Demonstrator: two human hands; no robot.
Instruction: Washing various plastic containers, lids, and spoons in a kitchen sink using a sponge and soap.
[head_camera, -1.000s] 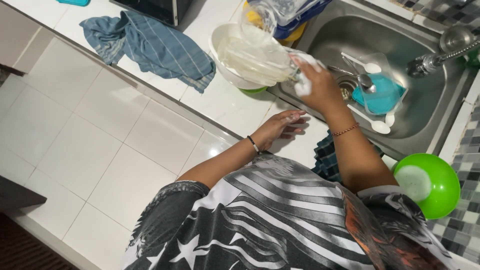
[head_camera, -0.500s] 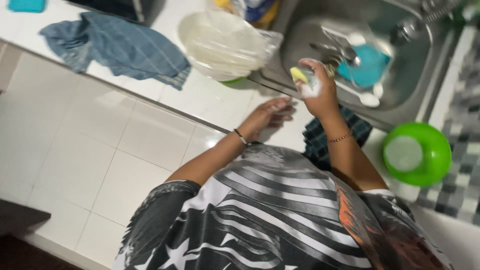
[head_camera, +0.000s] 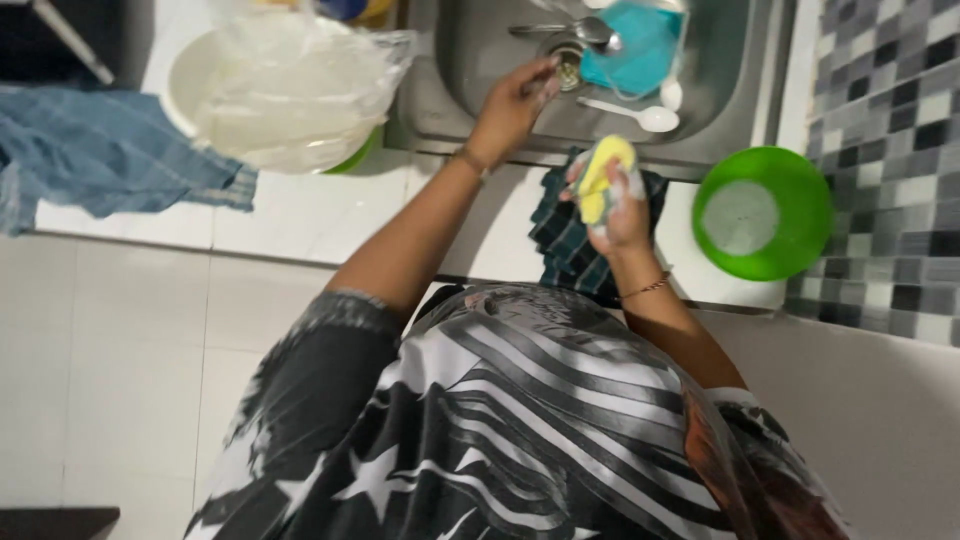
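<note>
Sink (head_camera: 480, 70) sits at the far edge of the surface (head_camera: 300, 215) – spoon (head_camera: 635, 115) and container (head_camera: 635, 50) lie in it, beside the drain. Left of sink: bowl (head_camera: 190, 75) under a plastic bag (head_camera: 290, 85), cloth (head_camera: 100, 150) further left. Right of sink: a second bowl (head_camera: 765, 212); towel (head_camera: 570, 230) hangs over the near rim, between.

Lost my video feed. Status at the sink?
Left hand reaching into sink, holding nothing visible. Right hand grips yellow sponge. Spoons near drain.
</note>
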